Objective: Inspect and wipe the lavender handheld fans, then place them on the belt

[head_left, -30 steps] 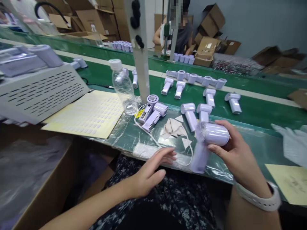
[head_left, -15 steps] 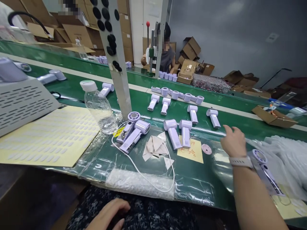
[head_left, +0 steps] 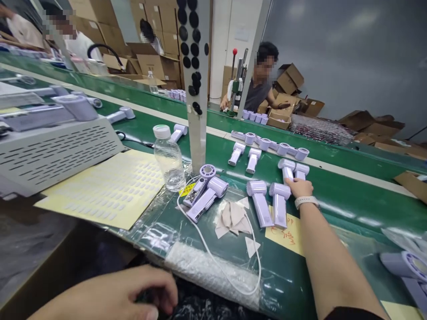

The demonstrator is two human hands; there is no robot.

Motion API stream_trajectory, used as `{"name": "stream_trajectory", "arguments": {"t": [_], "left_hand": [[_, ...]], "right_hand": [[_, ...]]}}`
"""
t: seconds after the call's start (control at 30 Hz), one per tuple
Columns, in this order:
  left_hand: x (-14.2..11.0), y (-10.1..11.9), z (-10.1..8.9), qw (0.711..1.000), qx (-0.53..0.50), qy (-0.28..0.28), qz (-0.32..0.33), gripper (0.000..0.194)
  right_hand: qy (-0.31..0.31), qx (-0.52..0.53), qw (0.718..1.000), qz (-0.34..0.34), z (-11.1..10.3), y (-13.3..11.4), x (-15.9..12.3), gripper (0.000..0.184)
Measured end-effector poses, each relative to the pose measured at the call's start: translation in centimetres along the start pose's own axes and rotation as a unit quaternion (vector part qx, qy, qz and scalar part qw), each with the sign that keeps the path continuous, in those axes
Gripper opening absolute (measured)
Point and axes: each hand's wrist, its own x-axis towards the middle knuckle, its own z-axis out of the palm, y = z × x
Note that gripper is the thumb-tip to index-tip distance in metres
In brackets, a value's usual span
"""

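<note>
My right hand (head_left: 302, 188), with a pale watch strap (head_left: 305, 201) at the wrist, reaches over the green bench. Its fingers are closed around the handles of two lilac handheld fans (head_left: 294, 167) standing side by side; the handles are mostly hidden. Just in front of it, two more lilac fans (head_left: 268, 202) lie on the bench, partly over a yellow note (head_left: 293, 233). Low at the front edge hangs my left hand (head_left: 143, 289), fingers loosely curled and apart from the thumb, with nothing in it.
Two fans with exposed insides (head_left: 204, 195) lie by a white cable (head_left: 208, 249) and beige cloth scraps (head_left: 232, 218). A clear bottle (head_left: 169, 160) stands near a metal post (head_left: 198, 133). A sticker sheet (head_left: 133, 186) adjoins a slotted grey box (head_left: 63, 153). Co-workers (head_left: 263, 84) sit beyond.
The view has turned left. My right hand has moved to the two fans and closed on them; they now stand together instead of apart. My left hand has come further into view.
</note>
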Motion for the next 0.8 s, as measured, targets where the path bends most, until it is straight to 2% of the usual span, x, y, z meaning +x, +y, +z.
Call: {"name": "stream_trajectory", "arguments": {"t": [0.03,0.07,0.1,0.17,0.23,0.27,0.33,0.4,0.47,0.5,0.53,0.6,0.67,0.7,0.73,0.8], "left_hand": [[0.2,1.1,-0.7,0.998,-0.038,-0.044,-0.008,0.043],[0.5,2.0,-1.3,0.995,-0.077,-0.059,-0.01,0.044],[0.9,2.6,-1.7,0.991,-0.124,-0.051,-0.002,0.043],[2.1,3.2,-1.7,0.976,-0.214,0.011,0.03,0.039],[3.8,3.7,-0.3,0.954,-0.284,0.06,0.072,0.036],[4.8,4.0,0.8,0.944,-0.308,0.065,0.095,0.036],[7.0,5.1,3.3,0.913,-0.365,0.072,0.167,0.05],[8.9,6.1,5.4,0.862,-0.437,0.098,0.238,0.074],[10.0,6.5,6.4,0.821,-0.496,0.149,0.24,0.078],[10.2,6.3,6.3,0.81,-0.515,0.175,0.22,0.073],[10.2,5.9,5.9,0.804,-0.527,0.196,0.195,0.066],[9.4,4.4,4.5,0.806,-0.534,0.204,0.152,0.055],[8.1,2.8,3.2,0.815,-0.535,0.179,0.131,0.051],[7.4,2.3,2.8,0.819,-0.537,0.164,0.123,0.051],[6.8,1.9,2.5,0.821,-0.539,0.15,0.115,0.051],[5.8,1.7,2.6,0.823,-0.545,0.128,0.1,0.053]], "right_hand": [[-0.003,0.02,1.0,-0.005,-0.7,-0.1,-0.5,0.026],[-0.002,0.042,0.999,-0.011,-1.6,-0.1,-0.9,0.025],[0.003,0.066,0.998,-0.02,-2.7,-0.2,-1.5,0.027],[0.018,0.117,0.991,-0.055,-5.1,-0.6,-3.3,0.037],[0.023,0.164,0.98,-0.113,-7.1,-1.5,-6.6,0.047],[0.017,0.185,0.971,-0.153,-7.7,-2.2,-8.9,0.05],[-0.012,0.216,0.947,-0.237,-7.8,-3.7,-14.7,0.051],[-0.036,0.229,0.905,-0.356,-6.7,-5.0,-21.2,0.049],[-0.031,0.2,0.894,-0.401,-5.2,-5.7,-27.1,0.043],[-0.032,0.183,0.894,-0.407,-4.6,-5.8,-29.3,0.046],[-0.059,0.17,0.89,-0.42,-4.2,-5.6,-30.9,0.053],[-0.146,0.152,0.864,-0.457,-4.2,-5.0,-31.8,0.06],[-0.215,0.107,0.862,-0.446,-4.7,-4.5,-29.9,0.049],[-0.223,0.073,0.88,-0.412,-4.8,-4.6,-28.3,0.041],[-0.193,0.006,0.924,-0.331,-4.8,-4.8,-26.5,0.038],[-0.164,-0.069,0.947,-0.268,-3.9,-5.6,-23.4,0.031]]}}
